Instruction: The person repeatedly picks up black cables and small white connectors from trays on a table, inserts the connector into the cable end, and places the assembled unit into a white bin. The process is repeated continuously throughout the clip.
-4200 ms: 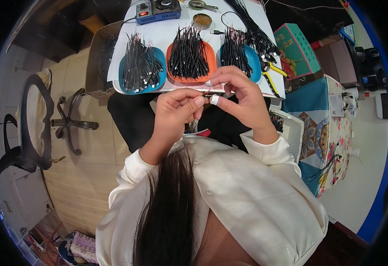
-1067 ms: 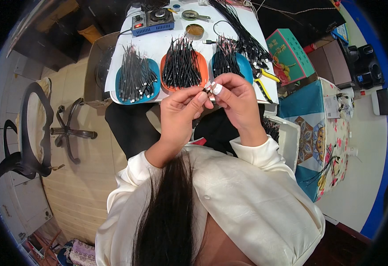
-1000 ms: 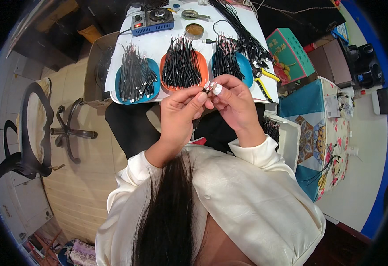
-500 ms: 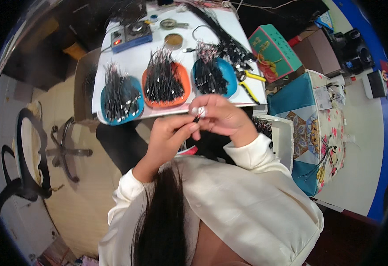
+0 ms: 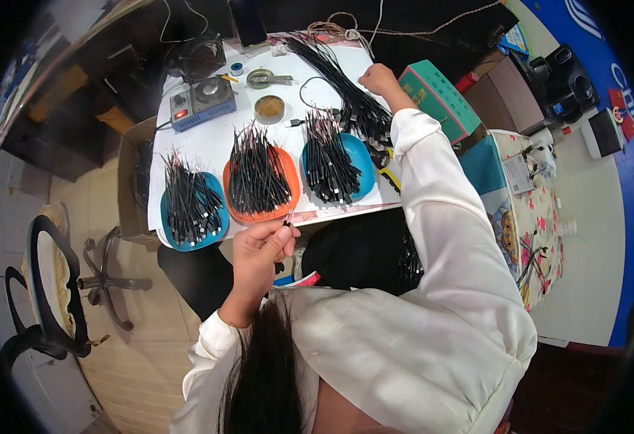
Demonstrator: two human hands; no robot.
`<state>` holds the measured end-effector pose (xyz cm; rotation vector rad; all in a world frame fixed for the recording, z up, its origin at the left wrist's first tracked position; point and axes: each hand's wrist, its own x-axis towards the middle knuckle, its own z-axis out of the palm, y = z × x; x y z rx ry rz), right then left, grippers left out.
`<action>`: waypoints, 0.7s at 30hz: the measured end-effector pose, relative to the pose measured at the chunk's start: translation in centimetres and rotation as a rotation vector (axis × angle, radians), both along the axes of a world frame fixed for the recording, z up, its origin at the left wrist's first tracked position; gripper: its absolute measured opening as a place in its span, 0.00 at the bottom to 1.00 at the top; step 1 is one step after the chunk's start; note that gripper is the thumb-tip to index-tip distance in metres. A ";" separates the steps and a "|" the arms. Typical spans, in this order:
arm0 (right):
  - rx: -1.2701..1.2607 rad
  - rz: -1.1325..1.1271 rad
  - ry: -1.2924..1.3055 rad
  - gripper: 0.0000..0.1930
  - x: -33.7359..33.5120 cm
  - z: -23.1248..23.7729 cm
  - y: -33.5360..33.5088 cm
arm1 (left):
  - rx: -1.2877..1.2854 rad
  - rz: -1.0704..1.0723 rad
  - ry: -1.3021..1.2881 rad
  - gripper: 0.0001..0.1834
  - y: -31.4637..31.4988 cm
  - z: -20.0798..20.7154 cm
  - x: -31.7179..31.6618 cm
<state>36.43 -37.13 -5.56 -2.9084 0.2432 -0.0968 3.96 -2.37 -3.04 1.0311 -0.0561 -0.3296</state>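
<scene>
Near the table's front edge, my left hand (image 5: 259, 254) is closed in a pinch on a short black cable (image 5: 286, 223), whose thin bare wire ends point up past the fingertips. My right arm stretches far forward, and my right hand (image 5: 381, 79) is over the back right of the table with its fingers curled closed. Whatever it may hold is hidden. Beside and below that hand lies a long bundle of black cables (image 5: 342, 79) with connectors at the near end. Short black cables fill a left blue tray (image 5: 219, 189), an orange tray (image 5: 294, 173) and a right blue tray (image 5: 362, 159).
A blue soldering station (image 5: 205, 108) with a lit red switch stands at the back left, near a round tin (image 5: 269, 109) and a solder spool (image 5: 237, 69). Yellow-handled pliers (image 5: 389, 179) are partly behind my right sleeve. A green box (image 5: 440, 101) stands right of the cables.
My right hand has left the left one and reached forward to the cable bundle. The left hand has moved slightly left and down, still pinching the cable. The whole view has shifted a little.
</scene>
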 end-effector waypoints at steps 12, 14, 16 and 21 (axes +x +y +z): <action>-0.106 0.647 0.263 0.13 0.0 -1.0 8.7 | -0.015 0.053 0.028 0.09 1.7 -0.3 0.0; -0.198 0.609 0.230 0.13 0.2 -0.1 8.4 | -0.014 0.073 0.035 0.09 2.0 -0.3 -0.1; -0.110 0.562 0.113 0.11 0.4 1.1 7.7 | -0.049 0.078 0.044 0.09 2.2 -0.3 -0.1; -0.250 0.765 0.263 0.07 -0.6 0.1 9.4 | -0.134 0.048 0.060 0.08 2.0 -0.1 -0.6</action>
